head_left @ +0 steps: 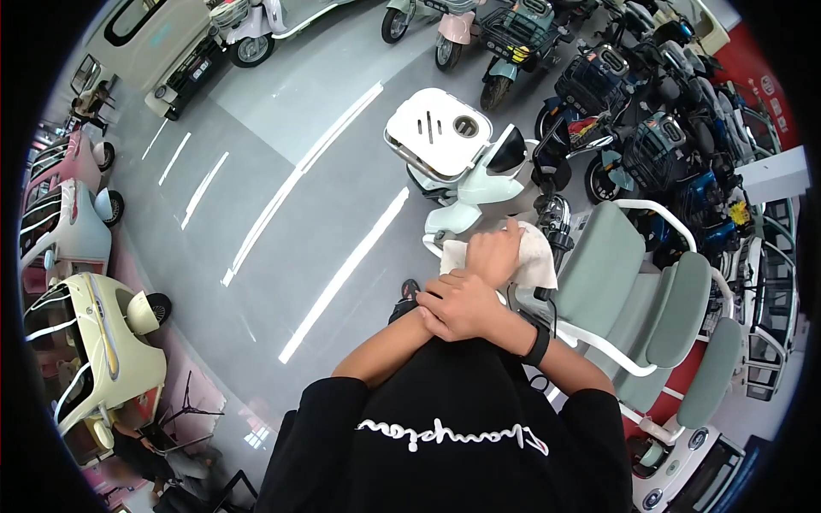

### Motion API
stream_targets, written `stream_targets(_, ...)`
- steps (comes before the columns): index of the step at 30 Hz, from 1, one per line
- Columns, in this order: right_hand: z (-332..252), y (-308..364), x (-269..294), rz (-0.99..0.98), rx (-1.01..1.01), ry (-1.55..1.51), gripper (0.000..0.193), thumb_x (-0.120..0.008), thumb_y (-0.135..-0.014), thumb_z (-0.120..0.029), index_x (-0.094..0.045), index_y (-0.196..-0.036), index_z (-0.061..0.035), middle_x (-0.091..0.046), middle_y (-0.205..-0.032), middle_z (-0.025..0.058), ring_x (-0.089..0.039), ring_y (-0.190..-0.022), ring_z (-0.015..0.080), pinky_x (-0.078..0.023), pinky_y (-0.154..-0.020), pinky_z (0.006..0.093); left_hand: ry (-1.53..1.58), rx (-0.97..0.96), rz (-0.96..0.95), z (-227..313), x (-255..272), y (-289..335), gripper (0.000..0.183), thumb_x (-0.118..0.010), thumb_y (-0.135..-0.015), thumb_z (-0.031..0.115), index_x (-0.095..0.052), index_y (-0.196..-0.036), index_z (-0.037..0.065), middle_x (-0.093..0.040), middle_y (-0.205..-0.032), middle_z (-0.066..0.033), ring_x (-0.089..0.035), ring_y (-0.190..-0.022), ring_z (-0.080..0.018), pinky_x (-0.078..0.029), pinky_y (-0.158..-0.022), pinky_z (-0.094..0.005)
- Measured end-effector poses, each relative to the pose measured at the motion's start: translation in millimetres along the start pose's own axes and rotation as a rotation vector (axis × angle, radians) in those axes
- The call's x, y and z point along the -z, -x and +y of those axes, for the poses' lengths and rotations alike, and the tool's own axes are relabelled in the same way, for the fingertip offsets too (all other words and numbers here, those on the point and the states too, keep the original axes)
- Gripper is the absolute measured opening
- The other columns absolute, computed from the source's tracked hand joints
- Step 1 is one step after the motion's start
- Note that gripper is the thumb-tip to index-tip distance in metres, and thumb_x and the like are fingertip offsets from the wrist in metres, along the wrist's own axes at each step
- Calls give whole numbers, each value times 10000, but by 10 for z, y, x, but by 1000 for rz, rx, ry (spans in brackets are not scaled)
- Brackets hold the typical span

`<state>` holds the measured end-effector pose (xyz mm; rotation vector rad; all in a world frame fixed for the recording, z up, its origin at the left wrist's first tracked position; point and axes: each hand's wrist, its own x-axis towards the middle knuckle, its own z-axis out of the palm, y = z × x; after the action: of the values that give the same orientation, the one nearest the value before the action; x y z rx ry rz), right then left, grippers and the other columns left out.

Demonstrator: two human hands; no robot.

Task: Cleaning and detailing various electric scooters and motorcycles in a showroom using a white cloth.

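Noted bare right hand (466,305) wrapped over bare left forearm (389,346), bare left hand (494,255) resting on crumpled cream fabric cloth (536,260) beside black tubular handlebar (560,241), risking snagged cloth if dragged sideways; cannot tell left fingers' grip, hidden underneath, nor make out surface beneath cloth

White script lettering (453,434), one word, on the black shirt (445,483). Red wall (740,56): white round logo (767,85) plus small characters (776,113).
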<state>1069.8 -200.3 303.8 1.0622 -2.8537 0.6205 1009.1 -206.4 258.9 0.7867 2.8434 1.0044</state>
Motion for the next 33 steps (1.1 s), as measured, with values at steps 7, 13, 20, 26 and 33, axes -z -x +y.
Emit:
stream_targets(7,209,183,-91,347,274,82,245,-559,-830,-231,-689,-984,-91,-663,-902,25,-612,-755,179,-496,-804,340,882,452,109,-213,-628,117,396,-467,-1037,351,-600,-934,-8,-635,-830,-259,-620,-816,-408,-456,-750,-474)
stream_targets(13,147,133,-65,324,322,4,249,-634,-796,-238,-654,-974,-65,-641,-915,28,-589,-780,198,-476,-826,341,1159,698,99,-251,-682,208,386,-473,-1042,305,-557,-871,-31,-578,-785,-223,-515,-709,-341,-427,-726,-440)
stream_targets(20,-49,-45,-144,141,195,-89,187,-594,-870,-269,-646,-864,-90,-613,-786,31,-594,-720,202,-488,-723,349,953,511,155,-392,-334,242,382,-467,-1046,303,-554,-866,-23,-582,-796,-233,-525,-730,-357,-434,-727,-430)
stream_targets(26,-88,-324,-142,36,110,-147,265,-561,-915,-254,-620,-747,-57,-590,-708,64,-593,-699,242,-477,-668,370,321,146,49,-357,-53,211,300,-448,-1039,335,-526,-953,59,-631,-683,-199,-622,-636,-442,-462,-576,-553)
stream_targets(33,-17,-475,-113,-60,132,-218,267,-549,-939,-260,-626,-795,-48,-613,-789,78,-596,-774,256,-475,-777,390,69,-247,-130,-487,-13,203,250,-506,-1013,313,-523,-924,80,-636,-654,-168,-625,-556,-385,-463,-477,-518)
